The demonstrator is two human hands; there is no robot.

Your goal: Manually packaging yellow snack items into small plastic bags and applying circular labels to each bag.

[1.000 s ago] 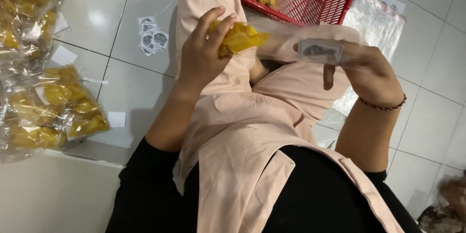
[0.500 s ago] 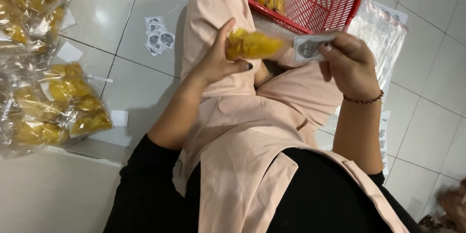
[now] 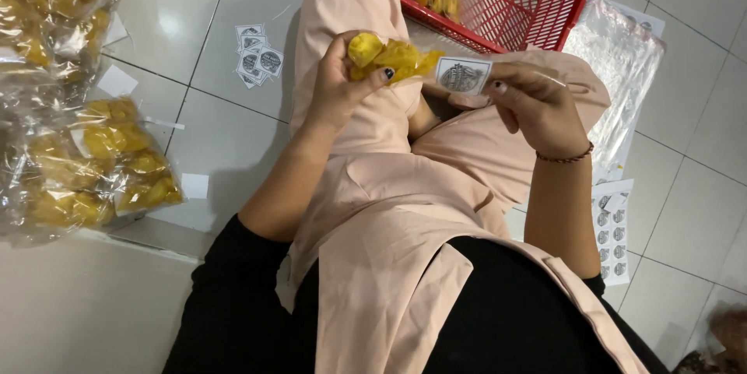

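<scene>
1. Firstly, far left on the tiled floor (image 3: 194,121): heap of filled clear bags of yellow chips (image 3: 85,164), w/ small white paper pieces beside.
2. Loose square labels (image 3: 257,59) lie on the floor, near the left hand but apart.
3. Left hand (image 3: 342,82) grasps a small clear bag of yellow chips (image 3: 393,55), fingers closed around it, above the lap in pink cloth.
4. Right hand (image 3: 533,105) pinches a square label (image 3: 463,76) btw. thumb & fingers, touching the bag's right end.
5. Behind: red plastic basket (image 3: 537,16) w/ more chips.
6. Right side: flat empty clear bags (image 3: 618,86), & a label sheet (image 3: 611,226) below on the floor.
</scene>
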